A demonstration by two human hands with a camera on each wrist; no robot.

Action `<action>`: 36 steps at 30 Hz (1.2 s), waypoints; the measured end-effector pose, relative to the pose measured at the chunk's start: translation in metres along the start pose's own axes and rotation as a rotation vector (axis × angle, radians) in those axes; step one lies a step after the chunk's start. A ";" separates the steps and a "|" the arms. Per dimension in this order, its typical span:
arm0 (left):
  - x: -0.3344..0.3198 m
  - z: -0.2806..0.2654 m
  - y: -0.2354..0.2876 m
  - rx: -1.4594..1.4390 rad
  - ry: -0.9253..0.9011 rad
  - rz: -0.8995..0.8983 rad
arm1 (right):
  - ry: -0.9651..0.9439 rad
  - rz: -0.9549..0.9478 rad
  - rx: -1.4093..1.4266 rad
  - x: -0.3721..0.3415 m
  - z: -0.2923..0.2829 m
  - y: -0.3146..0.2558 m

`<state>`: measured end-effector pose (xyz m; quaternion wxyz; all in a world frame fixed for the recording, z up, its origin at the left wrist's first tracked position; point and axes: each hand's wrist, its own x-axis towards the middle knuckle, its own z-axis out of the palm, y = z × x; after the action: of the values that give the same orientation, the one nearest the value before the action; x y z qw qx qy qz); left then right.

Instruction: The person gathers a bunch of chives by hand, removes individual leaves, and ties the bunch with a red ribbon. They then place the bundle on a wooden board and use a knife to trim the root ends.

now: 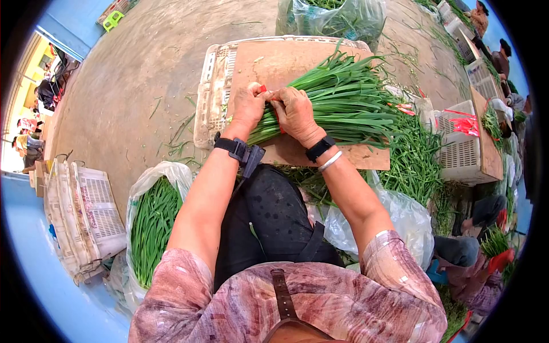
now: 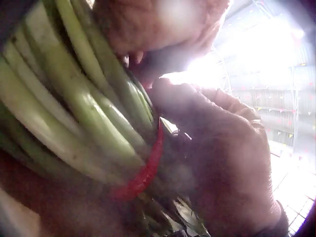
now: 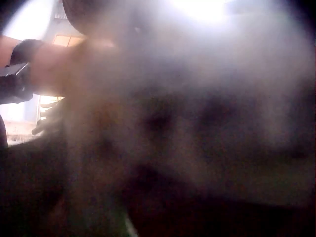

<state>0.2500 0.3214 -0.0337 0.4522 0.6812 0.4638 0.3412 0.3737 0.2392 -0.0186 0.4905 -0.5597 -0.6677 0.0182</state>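
Note:
A thick bunch of garlic chives point(image 1: 349, 100) lies across a brown board point(image 1: 260, 60), its stem ends toward the left and its leaves fanning right. Around the stems runs a red plastic strip point(image 2: 148, 173), seen close up in the left wrist view. My left hand point(image 1: 248, 107) pinches one end of the strip above the bunch, and a bit of red point(image 1: 262, 89) shows by its fingertips. Right beside it, my right hand point(image 1: 294, 111) has curled fingers pinching the strip too, knuckles up. The right wrist view is dark and blurred.
Beneath the board is an upturned plastic crate point(image 1: 209, 94). Bags of greens stand at the lower left point(image 1: 154, 220) and beyond the crate point(image 1: 343, 23). Loose greens point(image 1: 414, 166) heap at the right, near another crate point(image 1: 454, 146). Stacked crates point(image 1: 94, 211) stand at the left.

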 end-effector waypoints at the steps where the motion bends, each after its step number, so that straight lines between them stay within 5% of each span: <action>1: 0.000 0.000 0.001 -0.059 -0.014 -0.012 | -0.010 0.017 -0.006 0.001 0.000 0.001; 9: -0.015 0.002 0.032 0.145 0.122 0.216 | 0.012 0.035 0.039 0.003 0.001 -0.001; 15: -0.014 0.016 0.010 0.324 0.254 0.360 | 0.009 0.009 0.070 -0.005 -0.005 0.002; 22: -0.019 0.018 0.002 0.265 0.365 0.300 | 0.089 0.317 0.447 -0.007 0.004 0.011; 26: -0.039 0.017 0.019 0.187 0.433 0.312 | 0.098 0.396 0.365 -0.002 0.007 0.025; 30: -0.054 0.024 0.023 -0.013 0.505 0.379 | 0.121 0.512 0.399 0.005 0.005 0.022; 36: -0.072 0.034 0.023 0.316 0.469 0.670 | 0.057 0.546 0.325 0.016 0.002 0.022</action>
<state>0.2630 0.2399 -0.0271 0.0891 0.7589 0.3540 0.5393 0.3903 0.2609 -0.0220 0.5689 -0.6327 -0.4674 0.2400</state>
